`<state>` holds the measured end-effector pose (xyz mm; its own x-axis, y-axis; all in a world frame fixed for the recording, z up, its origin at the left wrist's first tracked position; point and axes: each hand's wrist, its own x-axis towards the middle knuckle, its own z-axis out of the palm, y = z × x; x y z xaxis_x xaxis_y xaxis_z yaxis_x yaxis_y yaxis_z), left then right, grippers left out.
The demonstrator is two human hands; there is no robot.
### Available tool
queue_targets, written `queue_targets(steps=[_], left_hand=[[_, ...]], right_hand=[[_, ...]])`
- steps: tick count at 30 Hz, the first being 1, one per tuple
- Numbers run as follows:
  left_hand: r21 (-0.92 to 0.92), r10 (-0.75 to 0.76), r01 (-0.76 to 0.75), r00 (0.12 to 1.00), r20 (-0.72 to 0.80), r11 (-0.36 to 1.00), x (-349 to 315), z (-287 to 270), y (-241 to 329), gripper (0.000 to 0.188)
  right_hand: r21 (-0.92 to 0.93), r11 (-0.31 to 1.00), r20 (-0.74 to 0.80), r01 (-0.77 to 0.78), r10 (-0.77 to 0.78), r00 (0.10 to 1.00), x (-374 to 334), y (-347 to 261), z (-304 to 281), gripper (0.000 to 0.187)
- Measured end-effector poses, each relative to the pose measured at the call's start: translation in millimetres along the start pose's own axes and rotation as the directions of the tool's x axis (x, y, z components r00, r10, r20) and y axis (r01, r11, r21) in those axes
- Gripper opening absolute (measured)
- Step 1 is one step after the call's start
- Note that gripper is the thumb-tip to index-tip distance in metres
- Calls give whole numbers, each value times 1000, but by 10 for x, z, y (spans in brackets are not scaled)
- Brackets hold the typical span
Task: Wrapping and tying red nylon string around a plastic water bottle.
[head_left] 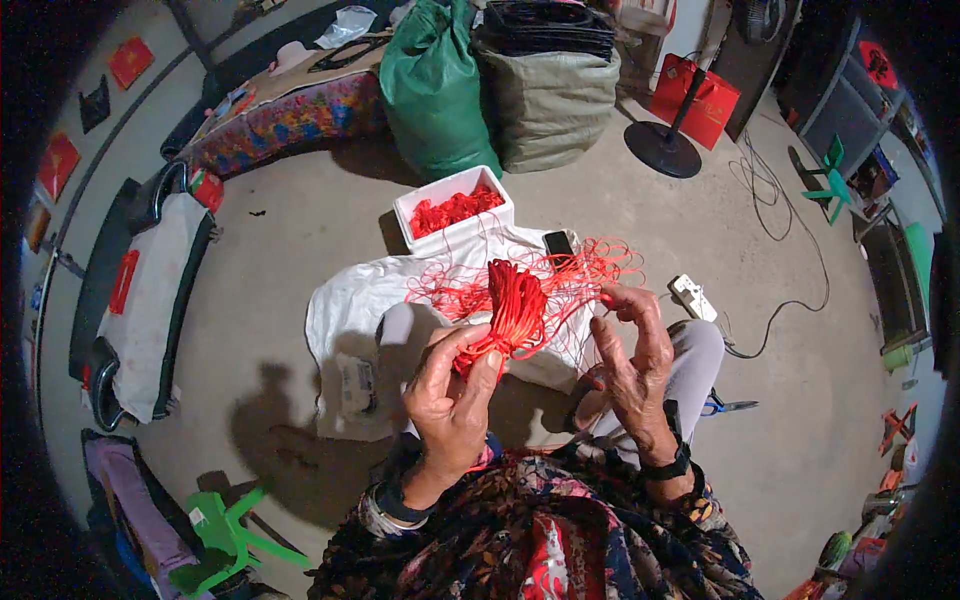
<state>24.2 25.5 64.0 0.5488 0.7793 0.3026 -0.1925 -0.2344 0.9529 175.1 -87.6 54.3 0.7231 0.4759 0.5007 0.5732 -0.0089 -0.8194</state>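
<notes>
A looped bundle of red cord [517,305] stands upright in my left hand [450,400]. My thumb and fingers pinch its gathered lower part, and the loops fan out above. To its right, my right hand [637,365] is raised over my knee. Its fingers are bent, with thumb and forefinger apart. Red strands pass close to those fingertips; whether one is caught there is too fine to see. Loose red cord [450,290] spreads in tangles behind the bundle, over a white cloth sheet [345,300] on the floor.
Beyond the sheet, a white box [415,230] contains more red cord. A dark phone [558,246] lies near the tangles. On the right are a white power strip [693,298] and blue-handled scissors [728,406]. Large green [435,95] and beige sacks [550,110] stand behind.
</notes>
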Motion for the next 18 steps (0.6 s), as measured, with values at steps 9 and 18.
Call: queue_targets(steps=[9,18], left_hand=[[-241,-289,300,954,79,923,-80,-96,137,23],[-502,-451,492,867,210,712,-75,-163,138,25]], right_hand=[[-367,930,448,10,167,878,-4,153,-377,17],[-381,923,246,45,55,968,-56,219,-560,20]])
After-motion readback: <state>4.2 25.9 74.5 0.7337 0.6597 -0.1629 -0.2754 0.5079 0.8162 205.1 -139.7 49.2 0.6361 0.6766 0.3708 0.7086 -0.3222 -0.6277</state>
